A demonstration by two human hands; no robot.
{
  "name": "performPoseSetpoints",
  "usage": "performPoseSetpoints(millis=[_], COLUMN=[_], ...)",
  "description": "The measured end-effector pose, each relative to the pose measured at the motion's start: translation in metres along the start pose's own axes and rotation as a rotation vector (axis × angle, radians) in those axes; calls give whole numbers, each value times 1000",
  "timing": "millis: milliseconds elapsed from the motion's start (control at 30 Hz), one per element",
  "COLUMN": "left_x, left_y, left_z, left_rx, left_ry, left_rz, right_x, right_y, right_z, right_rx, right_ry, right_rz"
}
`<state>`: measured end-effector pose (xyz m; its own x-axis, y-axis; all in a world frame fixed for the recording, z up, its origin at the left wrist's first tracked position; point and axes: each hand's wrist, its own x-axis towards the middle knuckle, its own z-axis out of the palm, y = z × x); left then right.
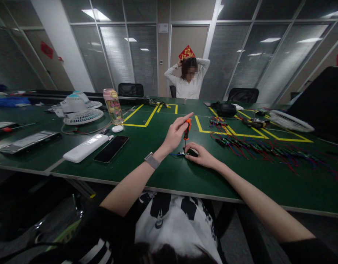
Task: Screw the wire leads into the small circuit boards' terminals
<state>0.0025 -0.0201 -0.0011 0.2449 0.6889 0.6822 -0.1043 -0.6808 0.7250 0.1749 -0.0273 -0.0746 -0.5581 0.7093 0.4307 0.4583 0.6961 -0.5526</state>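
An orange and black screwdriver (187,129) stands nearly upright, its tip down at a small circuit board (181,154) with thin wires on the green table. My left hand (174,135), with a watch on its wrist, grips the screwdriver's handle from the left, fingers reaching forward past its top. My right hand (203,157) rests on the table, thumb and fingers closed on the circuit board's right end. A dark piece shows between those fingers, but I cannot tell what it is. The exact spot under the screwdriver tip is too small to make out.
To the right lie several circuit boards with red and blue wires (270,149). On the left are a phone (111,149), a white power bank (86,147), an earbud case (117,128), a bottle (113,106) and a fan (83,115). Across the table sits a person (187,86), arms raised.
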Motion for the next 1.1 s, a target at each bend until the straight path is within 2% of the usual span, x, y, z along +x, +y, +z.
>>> performPoseSetpoints(millis=[100, 267, 433, 600, 767, 967, 1100], left_x=[0, 0, 0, -1, 0, 0, 1], left_y=[1, 0, -1, -2, 2, 2, 0], left_z=[1, 1, 1, 1, 0, 0, -1], left_rx=[-67, 60, -66, 119, -19, 117, 12], left_ry=[-38, 75, -16, 95, -7, 138, 50], left_rz=[-38, 6, -58, 26, -40, 10, -25], right_x=[0, 0, -1, -1, -1, -1, -1], right_y=[0, -1, 1, 1, 1, 1, 0], right_z=[0, 0, 0, 0, 0, 0, 0], right_rx=[7, 11, 11, 5, 9, 12, 21], right_ry=[7, 17, 7, 5, 0, 6, 10], right_rz=[-3, -11, -14, -13, -12, -14, -16])
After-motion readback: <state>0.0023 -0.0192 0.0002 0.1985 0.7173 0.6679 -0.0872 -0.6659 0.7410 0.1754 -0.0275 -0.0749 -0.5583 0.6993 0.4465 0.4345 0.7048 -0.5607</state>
